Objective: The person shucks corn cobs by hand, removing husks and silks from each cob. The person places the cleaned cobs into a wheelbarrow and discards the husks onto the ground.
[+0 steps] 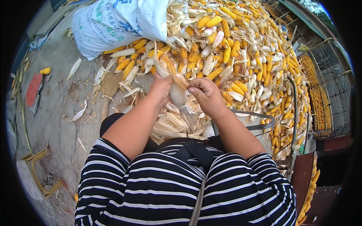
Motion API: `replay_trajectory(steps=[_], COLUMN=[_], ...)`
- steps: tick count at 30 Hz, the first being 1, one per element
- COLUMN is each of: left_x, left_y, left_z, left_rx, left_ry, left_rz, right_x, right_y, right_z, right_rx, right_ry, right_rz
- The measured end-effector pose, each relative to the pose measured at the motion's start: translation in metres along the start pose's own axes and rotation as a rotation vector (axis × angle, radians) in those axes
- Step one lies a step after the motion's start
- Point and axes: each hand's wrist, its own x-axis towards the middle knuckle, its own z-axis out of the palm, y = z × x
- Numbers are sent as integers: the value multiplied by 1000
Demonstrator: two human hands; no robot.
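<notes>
Before my chest, my left hand (161, 89) grips a partly husked ear of corn (169, 63) from its left side. Yellow kernels show at its far end, and a pale husk leaf stands up along its left. Peeled husk (178, 94) hangs from the ear towards my lap. On the other side, my right hand (206, 94) has thumb and forefinger pinched on brownish husk or silk at the ear's side. Loose dry husks (169, 121) lie in a heap below both hands.
A large pile of corn ears (226, 53) spreads ahead and to the right. A white woven sack (121, 25) bearing writing lies at the far left of it. There is a straw broom (109, 86) on the concrete ground, a metal frame (254, 115) at right, and a small stool (35, 175) at left.
</notes>
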Motion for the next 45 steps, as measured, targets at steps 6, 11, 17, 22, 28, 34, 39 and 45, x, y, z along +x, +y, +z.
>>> replay_trajectory(steps=[6,11,17,22,28,34,39,45], left_x=[-8,2,19,31,21,-14,-7,-6], left_y=[6,-3,15,25,17,0,10,16], left_z=[2,0,-2,-23,-12,14,13,12], left_rx=[-276,-173,144,80,176,168,460,36], left_ry=[-313,-212,339,372,130,-244,-106,-93], left_rz=[-200,-112,247,376,247,188,329,96], right_x=[31,29,-12,-30,-30,-20,-28,-23], right_y=[-10,2,17,1,6,36,29,41], right_z=[13,29,25,10,1,23,36,37], right_rx=[956,1193,454,325,-26,-219,-401,-393], right_ry=[269,154,-247,-317,-169,-238,-287,-259], right_rz=[214,352,356,287,291,341,355,475])
